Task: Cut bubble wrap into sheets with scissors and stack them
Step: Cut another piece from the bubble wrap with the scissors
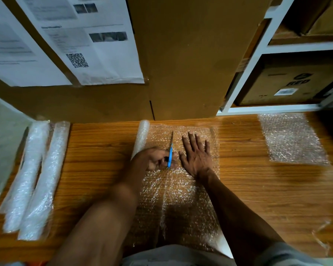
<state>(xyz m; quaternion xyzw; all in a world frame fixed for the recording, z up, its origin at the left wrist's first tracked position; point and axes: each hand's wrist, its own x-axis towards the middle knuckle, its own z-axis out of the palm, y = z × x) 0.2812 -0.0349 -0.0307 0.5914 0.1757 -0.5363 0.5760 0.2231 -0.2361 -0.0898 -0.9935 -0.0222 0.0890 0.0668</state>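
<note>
A strip of bubble wrap (181, 198) lies unrolled across the wooden table (104, 143), its rolled end (141, 137) at the left of the strip near the back. My left hand (155, 158) grips blue-handled scissors (170, 150), blade pointing away along a cut line that runs from the table's front edge. My right hand (197, 152) presses flat on the wrap just right of the blade, fingers spread. A stack of cut bubble wrap sheets (292, 139) lies at the far right of the table.
Two more rolls of bubble wrap (35, 177) lie side by side at the table's left end. Tall cardboard boxes (190, 64) with taped paper sheets stand behind the table. A white shelf (246, 73) holding boxes is at the back right.
</note>
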